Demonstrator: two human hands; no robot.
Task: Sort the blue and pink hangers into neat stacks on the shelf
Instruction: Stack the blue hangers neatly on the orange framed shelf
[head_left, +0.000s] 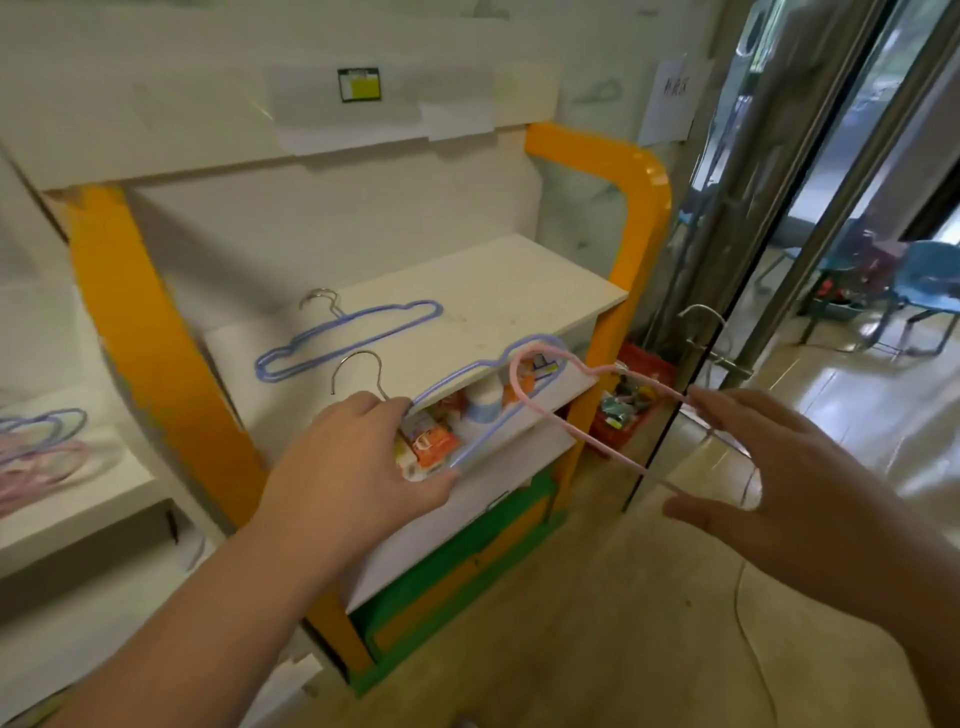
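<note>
On the white shelf (498, 291) with the orange frame lies a small stack of blue hangers (349, 333), hooks toward the back left. My left hand (358, 467) grips another blue hanger (467, 371) at its neck, just over the shelf's front edge, with its metal hook sticking up. My right hand (789, 483) holds a pink hanger (540, 410) between thumb and fingers, in the air to the right of the shelf's front corner. The pink hanger's loop overlaps the blue one's right end.
A mixed pile of blue and pink hangers (39, 449) lies on a lower white surface at the far left. Snack packets and a bottle (483, 405) fill the shelf level below. A glass door (727, 322) and a red basket (628, 410) stand to the right.
</note>
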